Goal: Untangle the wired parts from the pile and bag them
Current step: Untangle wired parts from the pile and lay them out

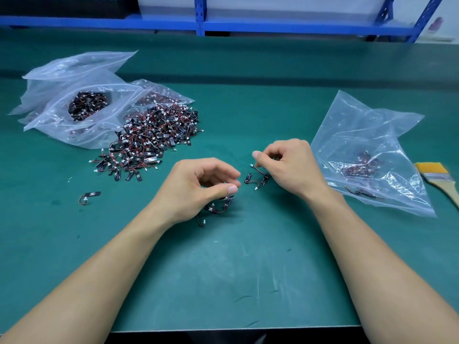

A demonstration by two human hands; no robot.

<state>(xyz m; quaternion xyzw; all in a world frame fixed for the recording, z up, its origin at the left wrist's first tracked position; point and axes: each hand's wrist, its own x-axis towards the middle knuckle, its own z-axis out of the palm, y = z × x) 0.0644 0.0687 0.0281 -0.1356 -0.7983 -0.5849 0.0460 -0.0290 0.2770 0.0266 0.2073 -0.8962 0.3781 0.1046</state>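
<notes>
Two bare hands work near the middle of the green tabletop (248,269). The left hand (198,187) grasps a small tangle of wired parts (221,204); the right hand (285,165) pinches a single wired part (260,173). The pile (154,137) lies toward the left edge, and a clear bag (367,135) holding a few parts lies toward the right edge.

Head-worn, facing down — close (wide) over table (223,281)

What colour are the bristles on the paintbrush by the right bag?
Yellow bristles, clearest in the head view.
</notes>
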